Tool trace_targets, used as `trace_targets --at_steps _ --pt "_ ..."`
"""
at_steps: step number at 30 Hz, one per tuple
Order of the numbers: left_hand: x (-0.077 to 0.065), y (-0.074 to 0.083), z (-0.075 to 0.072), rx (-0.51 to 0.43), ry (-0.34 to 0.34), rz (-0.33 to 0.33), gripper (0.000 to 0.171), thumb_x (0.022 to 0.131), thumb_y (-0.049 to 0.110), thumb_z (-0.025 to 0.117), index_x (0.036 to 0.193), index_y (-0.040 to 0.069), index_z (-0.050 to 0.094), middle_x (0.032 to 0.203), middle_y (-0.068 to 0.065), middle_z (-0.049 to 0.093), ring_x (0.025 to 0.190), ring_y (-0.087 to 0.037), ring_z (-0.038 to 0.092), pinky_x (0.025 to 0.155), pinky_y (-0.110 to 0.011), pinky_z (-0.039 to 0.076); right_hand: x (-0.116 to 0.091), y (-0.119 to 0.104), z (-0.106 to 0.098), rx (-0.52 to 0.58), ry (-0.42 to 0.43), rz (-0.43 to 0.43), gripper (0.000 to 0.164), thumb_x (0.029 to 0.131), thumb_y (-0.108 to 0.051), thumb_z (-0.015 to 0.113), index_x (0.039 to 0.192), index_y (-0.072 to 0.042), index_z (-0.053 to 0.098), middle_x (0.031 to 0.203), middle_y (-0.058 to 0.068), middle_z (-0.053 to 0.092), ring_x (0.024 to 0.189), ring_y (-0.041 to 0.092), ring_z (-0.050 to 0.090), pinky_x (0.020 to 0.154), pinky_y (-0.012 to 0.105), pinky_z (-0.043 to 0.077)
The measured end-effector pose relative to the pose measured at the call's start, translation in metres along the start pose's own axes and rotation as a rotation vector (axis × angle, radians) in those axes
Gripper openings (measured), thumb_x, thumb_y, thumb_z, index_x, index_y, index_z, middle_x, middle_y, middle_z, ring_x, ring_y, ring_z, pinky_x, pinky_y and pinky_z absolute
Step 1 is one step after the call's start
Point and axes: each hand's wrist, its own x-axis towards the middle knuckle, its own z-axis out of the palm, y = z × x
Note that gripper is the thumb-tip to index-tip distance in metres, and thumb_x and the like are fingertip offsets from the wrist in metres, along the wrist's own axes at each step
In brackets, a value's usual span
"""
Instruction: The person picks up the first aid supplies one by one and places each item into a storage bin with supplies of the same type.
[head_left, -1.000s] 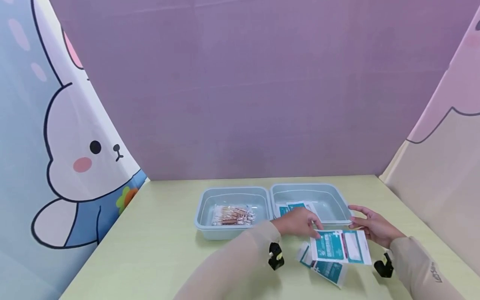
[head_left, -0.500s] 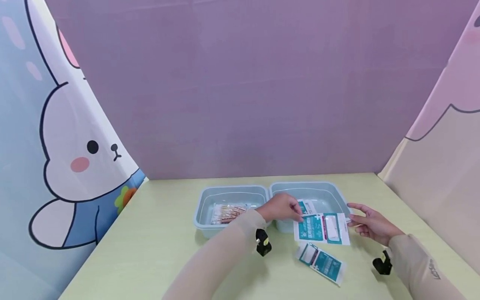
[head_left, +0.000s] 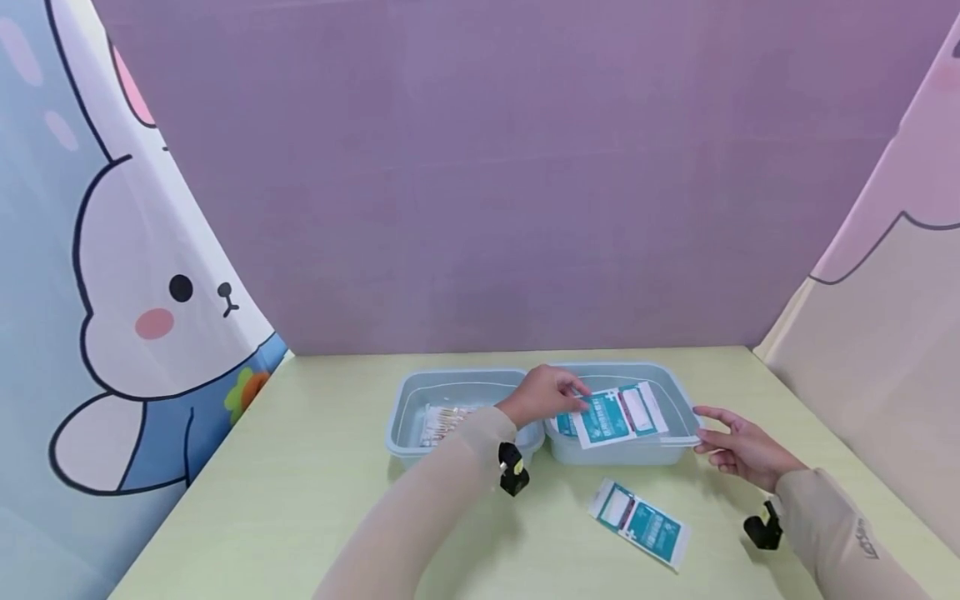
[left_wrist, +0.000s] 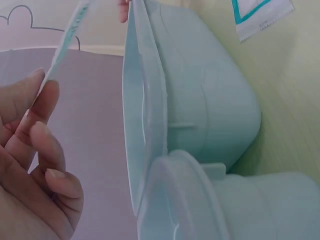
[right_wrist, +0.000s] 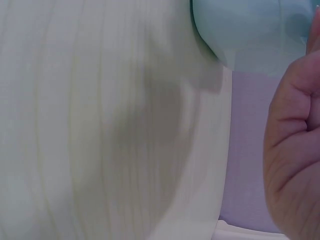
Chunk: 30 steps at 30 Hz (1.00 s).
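Note:
My left hand (head_left: 543, 393) pinches a flat teal-and-white medical packet (head_left: 617, 415) between thumb and fingers. The packet hangs over the front of the right light-blue plastic tub (head_left: 622, 454); in the left wrist view its edge (left_wrist: 65, 40) rises from the fingertips above the rim. Another teal packet (head_left: 567, 423) shows partly inside that tub, mostly covered. My right hand (head_left: 742, 450) holds the tub's right front corner by the rim. On the table in front lies a similar packet (head_left: 641, 525), set at a slant.
The left light-blue tub (head_left: 420, 392) stands against the right one and contains a clear bag of cotton swabs (head_left: 442, 423), partly behind my left arm. A purple cloth wall (head_left: 480, 183) closes off the back of the pale table (head_left: 315, 483).
My left hand has carried the packet from above the front of the table, up and left, to over the right tub. The right hand stays at the rim; the slanted packet lies where it was.

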Motion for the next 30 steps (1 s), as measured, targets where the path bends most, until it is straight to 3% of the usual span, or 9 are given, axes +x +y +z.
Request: trace_targets --at_steps 9,13,21,26,30 --pt "0.004 -0.006 -0.006 0.027 0.011 -0.020 0.014 0.089 0.006 0.067 0.101 0.008 0.074 0.088 0.003 0.066 0.081 -0.008 0.057 0.074 -0.023 0.049 0.000 0.003 0.000 0.013 -0.011 -0.011 0.031 0.100 -0.013 0.051 0.109 -0.042 0.058 0.083 0.002 0.071 0.062 0.006 0.061 0.059 0.020 0.048" --pt "0.010 -0.007 -0.008 0.021 0.055 -0.046 0.013 0.089 0.008 0.068 0.100 0.011 0.074 0.088 0.004 0.065 0.083 -0.010 0.057 0.074 -0.024 0.049 -0.001 0.002 -0.001 0.015 -0.029 -0.029 0.032 0.100 -0.012 0.050 0.111 -0.041 0.058 0.083 0.002 0.071 0.063 0.006 0.061 0.059 0.019 0.047" --pt "0.018 -0.009 -0.004 0.020 0.153 -0.072 0.014 0.092 0.011 0.065 0.103 0.014 0.074 0.095 0.004 0.066 0.087 -0.011 0.057 0.072 -0.024 0.050 -0.001 -0.003 0.000 -0.052 0.028 -0.007 0.026 0.099 -0.016 0.054 0.111 -0.040 0.052 0.083 0.002 0.071 0.063 0.007 0.060 0.060 0.020 0.047" --pt "0.021 -0.008 -0.002 0.017 0.162 -0.078 0.014 0.092 0.011 0.065 0.103 0.013 0.074 0.092 0.003 0.065 0.079 -0.011 0.059 0.066 -0.024 0.050 0.000 -0.002 0.000 -0.071 0.038 -0.001 0.026 0.099 -0.017 0.054 0.112 -0.039 0.051 0.084 0.002 0.070 0.063 0.007 0.058 0.060 0.021 0.046" --pt "0.023 -0.008 0.000 0.053 0.177 -0.064 0.013 0.091 0.011 0.066 0.101 0.013 0.074 0.095 0.003 0.067 0.086 -0.012 0.058 0.073 -0.025 0.050 -0.001 -0.001 0.000 -0.057 0.026 -0.008 0.026 0.099 -0.016 0.054 0.112 -0.038 0.052 0.083 0.002 0.070 0.063 0.007 0.059 0.059 0.020 0.046"
